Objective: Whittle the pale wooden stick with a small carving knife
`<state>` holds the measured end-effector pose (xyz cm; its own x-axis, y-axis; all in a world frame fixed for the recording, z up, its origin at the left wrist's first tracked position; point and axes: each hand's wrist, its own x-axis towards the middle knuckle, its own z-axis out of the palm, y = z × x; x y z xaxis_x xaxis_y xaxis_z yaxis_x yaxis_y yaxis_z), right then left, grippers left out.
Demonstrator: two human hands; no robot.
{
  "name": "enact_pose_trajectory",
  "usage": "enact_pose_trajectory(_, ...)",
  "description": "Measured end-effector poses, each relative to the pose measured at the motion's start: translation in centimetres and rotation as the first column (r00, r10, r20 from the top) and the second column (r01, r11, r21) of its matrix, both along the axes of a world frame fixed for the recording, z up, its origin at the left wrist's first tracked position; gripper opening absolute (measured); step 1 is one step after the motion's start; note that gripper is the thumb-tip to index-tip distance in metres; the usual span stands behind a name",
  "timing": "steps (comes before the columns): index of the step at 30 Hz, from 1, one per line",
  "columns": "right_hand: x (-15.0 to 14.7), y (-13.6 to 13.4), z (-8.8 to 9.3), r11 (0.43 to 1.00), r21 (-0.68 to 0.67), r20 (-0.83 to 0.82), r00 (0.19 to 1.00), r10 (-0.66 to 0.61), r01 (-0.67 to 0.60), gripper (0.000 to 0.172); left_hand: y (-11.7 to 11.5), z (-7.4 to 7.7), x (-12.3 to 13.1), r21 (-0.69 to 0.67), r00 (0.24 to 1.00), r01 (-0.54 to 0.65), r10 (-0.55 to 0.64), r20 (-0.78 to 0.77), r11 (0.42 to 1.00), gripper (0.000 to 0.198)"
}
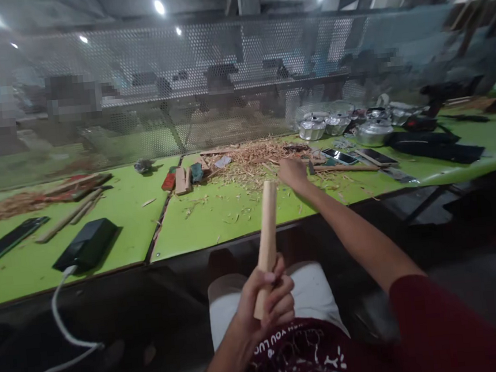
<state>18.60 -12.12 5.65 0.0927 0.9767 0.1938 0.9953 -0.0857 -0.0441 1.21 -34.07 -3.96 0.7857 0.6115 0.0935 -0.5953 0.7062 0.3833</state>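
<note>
My left hand (266, 297) is closed around the lower end of a pale wooden stick (267, 230), which points up and away over my lap. My right arm reaches out over the green table (216, 223). My right hand (292, 172) rests with curled fingers at the edge of a heap of wood shavings (252, 156). A thin wooden-handled tool (344, 168) lies just right of that hand; whether the fingers grip anything is hidden.
Small wood blocks (182, 179) lie left of the shavings. Phones (338, 156) and metal bowls (338, 123) sit at the right. A black power bank (86, 243) with a white cable, a phone (7, 240) and wooden strips (68, 216) lie left. Mesh fencing runs behind the table.
</note>
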Motion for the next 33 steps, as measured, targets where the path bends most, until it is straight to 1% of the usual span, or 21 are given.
enact_pose_trajectory(3,0.6,-1.8,-0.7,0.999,0.042,-0.036,0.999,0.016,-0.015,0.031,1.4,0.1,-1.0,-0.021,0.999,-0.004,0.005,0.046,1.0,0.021)
enact_pose_trajectory(6,0.2,-5.0,-1.3,0.995,0.01,-0.041,0.994,0.104,-0.103,0.031,2.3,-0.3,-1.5,-0.056,0.999,-0.005,0.007,0.045,0.998,0.02)
enact_pose_trajectory(9,-0.7,-8.5,-1.6,0.98,-0.039,-0.004,0.981,0.195,-0.195,0.031,2.2,-0.8,-1.2,-0.092,0.999,-0.035,0.038,0.028,0.995,0.021)
enact_pose_trajectory(12,-2.0,-11.6,-2.0,0.969,-0.054,0.058,0.968,0.244,-0.241,0.031,1.9,-1.0,-0.8,-0.107,0.997,-0.071,0.074,0.023,0.992,0.02)
enact_pose_trajectory(15,-3.1,-13.6,-2.6,0.949,-0.096,0.075,0.949,0.307,-0.299,0.03,2.0,-0.8,-0.7,-0.088,0.996,-0.08,0.082,0.024,0.993,0.017)
enact_pose_trajectory(18,-3.9,-14.7,-3.3,0.927,-0.131,0.056,0.931,0.361,-0.351,0.03,2.1,-0.4,-0.7,-0.073,0.996,-0.09,0.089,-0.008,0.993,0.017)
enact_pose_trajectory(23,-4.6,-14.9,-3.6,0.925,-0.157,0.05,0.932,0.358,-0.347,0.031,2.2,-0.3,-0.1,-0.045,0.985,-0.152,0.148,-0.09,0.987,0.018)
enact_pose_trajectory(27,-4.6,-13.9,-3.9,0.933,-0.132,0.07,0.935,0.347,-0.336,0.032,2.3,-0.2,0.3,-0.056,0.979,-0.17,0.162,-0.123,0.984,0.023)
enact_pose_trajectory(30,-4.2,-11.7,-3.9,0.948,-0.123,0.081,0.949,0.304,-0.293,0.034,2.4,0.0,0.2,-0.065,0.98,-0.164,0.155,-0.125,0.984,0.026)
enact_pose_trajectory(33,-3.4,-7.8,-3.5,0.979,-0.088,0.102,0.976,0.192,-0.183,0.034,1.9,-0.1,0.1,-0.086,0.987,-0.123,0.112,-0.118,0.989,0.028)
